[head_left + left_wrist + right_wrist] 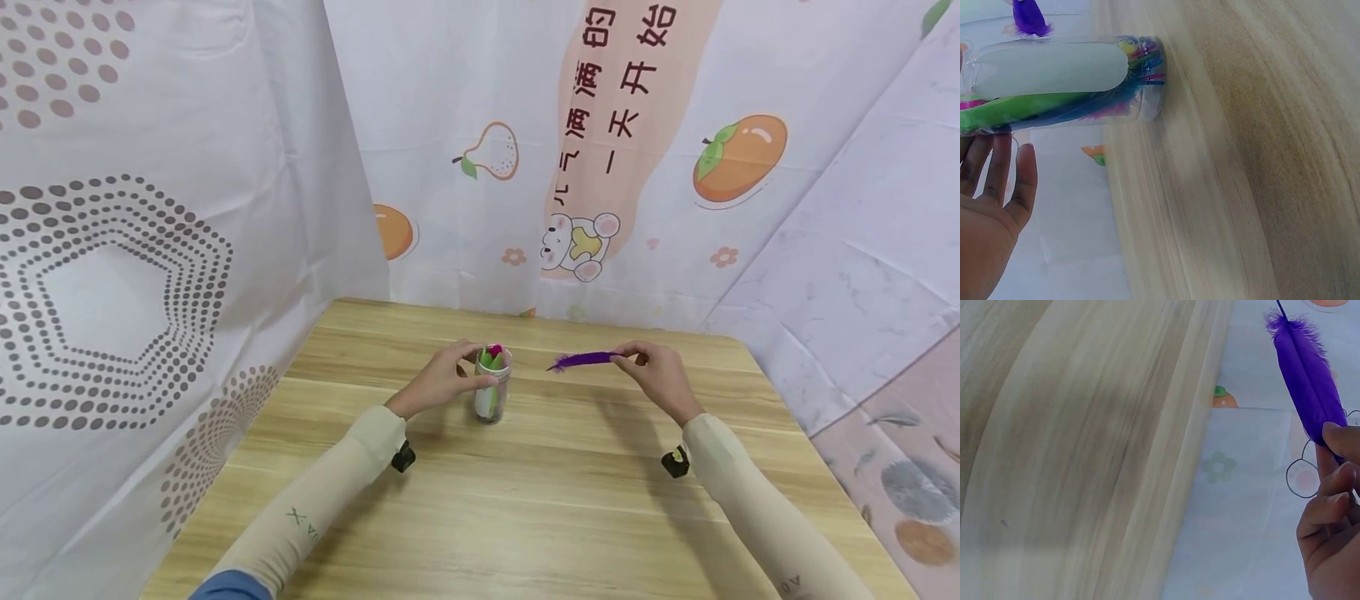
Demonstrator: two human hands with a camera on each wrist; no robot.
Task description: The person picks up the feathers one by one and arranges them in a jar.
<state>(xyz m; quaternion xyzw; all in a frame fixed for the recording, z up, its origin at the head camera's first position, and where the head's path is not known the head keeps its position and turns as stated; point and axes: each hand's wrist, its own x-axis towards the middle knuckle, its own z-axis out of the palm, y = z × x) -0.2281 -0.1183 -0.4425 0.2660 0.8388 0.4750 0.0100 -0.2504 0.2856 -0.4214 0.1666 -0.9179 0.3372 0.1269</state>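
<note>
A clear jar [491,404] with a pale label stands upright on the wooden table, holding several coloured feathers [1041,109], among them green, blue and pink ones. My left hand [444,379] grips the jar near its top from the left side, thumb in front and fingers behind. To the right of the jar, my right hand [658,375] pinches a purple feather [585,359] by its tip between thumb and finger. The feather is held above the table, its bare quill end pointing left toward the jar. In the right wrist view the purple feather [1304,375] shows fluffy barbs near the quill.
The wooden table [480,517] ends at a printed cloth [450,275] hanging behind it. More patterned cloth [112,292] hangs along the left. Small black devices [403,457] sit under both wrists.
</note>
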